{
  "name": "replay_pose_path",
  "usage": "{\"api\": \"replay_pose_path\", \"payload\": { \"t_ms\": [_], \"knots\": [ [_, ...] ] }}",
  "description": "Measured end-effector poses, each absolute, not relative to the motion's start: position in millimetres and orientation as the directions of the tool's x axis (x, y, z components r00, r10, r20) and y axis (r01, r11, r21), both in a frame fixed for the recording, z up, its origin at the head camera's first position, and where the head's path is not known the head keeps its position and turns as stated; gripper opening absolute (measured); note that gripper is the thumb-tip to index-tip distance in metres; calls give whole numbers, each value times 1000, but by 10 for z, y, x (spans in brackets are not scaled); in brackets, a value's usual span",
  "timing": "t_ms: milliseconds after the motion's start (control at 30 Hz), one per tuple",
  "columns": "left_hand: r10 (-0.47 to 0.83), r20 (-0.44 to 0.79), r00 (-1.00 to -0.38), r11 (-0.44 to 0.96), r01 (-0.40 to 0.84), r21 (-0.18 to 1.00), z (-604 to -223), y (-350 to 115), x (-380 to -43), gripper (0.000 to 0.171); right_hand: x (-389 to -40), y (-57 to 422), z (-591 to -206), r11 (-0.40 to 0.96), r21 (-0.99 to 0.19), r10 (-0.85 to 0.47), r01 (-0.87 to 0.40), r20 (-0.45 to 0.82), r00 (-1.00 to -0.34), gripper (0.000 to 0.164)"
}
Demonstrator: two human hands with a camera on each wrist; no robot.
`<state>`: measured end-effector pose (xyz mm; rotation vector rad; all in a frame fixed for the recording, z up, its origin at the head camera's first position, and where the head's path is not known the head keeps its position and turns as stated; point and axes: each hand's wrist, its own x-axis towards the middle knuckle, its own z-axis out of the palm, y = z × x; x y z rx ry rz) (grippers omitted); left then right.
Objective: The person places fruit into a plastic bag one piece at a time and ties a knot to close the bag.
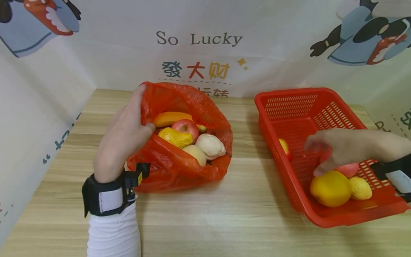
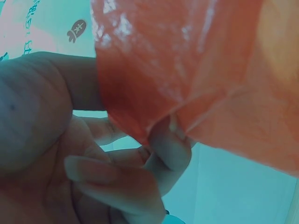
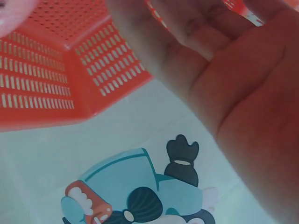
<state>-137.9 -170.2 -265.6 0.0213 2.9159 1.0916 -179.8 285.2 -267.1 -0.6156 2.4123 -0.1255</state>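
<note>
The left hand (image 1: 123, 130) has its fingers bent and pinches the left edge of a translucent red plastic bag (image 1: 173, 178); the left wrist view shows the thin film caught among the fingers. The bag lies on the pale wood-grain bench (image 1: 237, 221), its mouth gaping. Inside sit an elongated orange-yellow fruit (image 1: 171, 117), a round red apple (image 1: 186, 127), a lumpy yellow fruit (image 1: 174, 138), a cream-white rounded piece (image 1: 210, 146) and a smooth pale beige round fruit (image 1: 195, 154).

The right hand (image 1: 346, 144) is inside a red perforated plastic basket (image 1: 293, 125) on the right of the bench. Its fingers are loosely extended, with a gap between them and the thumb. Beneath it lies a pinkish-red round fruit (image 1: 348, 170), partly covered by the hand; whether they touch, I cannot tell. The thumb tip is at the upper edge of a large glossy yellow fruit (image 1: 330, 189), contact again unclear. A smaller pale yellow fruit (image 1: 361, 188) sits just beside that one, and a red-and-yellow fruit (image 1: 285, 148) shows by the basket's left wall.
</note>
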Motion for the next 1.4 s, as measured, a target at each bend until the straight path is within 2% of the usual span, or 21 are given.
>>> {"api": "replay_pose_path", "payload": {
  "t_ms": [300,567,833,1000,1133,1333,1400],
  "knots": [
    [19,-20,-1000,749,0,662,-2664,-1707,-1362,90,-1772,2843,-2820,899,-271,-426,-343,-719,-549,65],
    [18,-20,-1000,746,0,666,-2665,-1708,-1362,90,-1692,2803,-2944,928,-321,-373,-191,-810,-452,64],
    [23,-19,-1000,746,4,666,-2658,-1716,-1364,91,-1660,2758,-3022,955,-129,-254,-266,-817,-517,60],
    [18,-17,-1000,751,3,661,-2652,-1719,-1366,91,-1658,2724,-3051,960,-83,-219,-267,-816,-534,56],
    [19,-18,-1000,749,2,663,-2655,-1714,-1368,90,-1669,2696,-3074,961,-92,-220,-260,-826,-519,53],
    [24,-26,-999,746,1,666,-2653,-1699,-1376,91,-1681,2694,-3066,978,-169,-209,-125,-839,-503,64],
    [25,-30,-999,746,-2,666,-2651,-1695,-1379,91,-1696,2705,-3050,972,-202,-237,-125,-832,-502,65]
  ]
}}
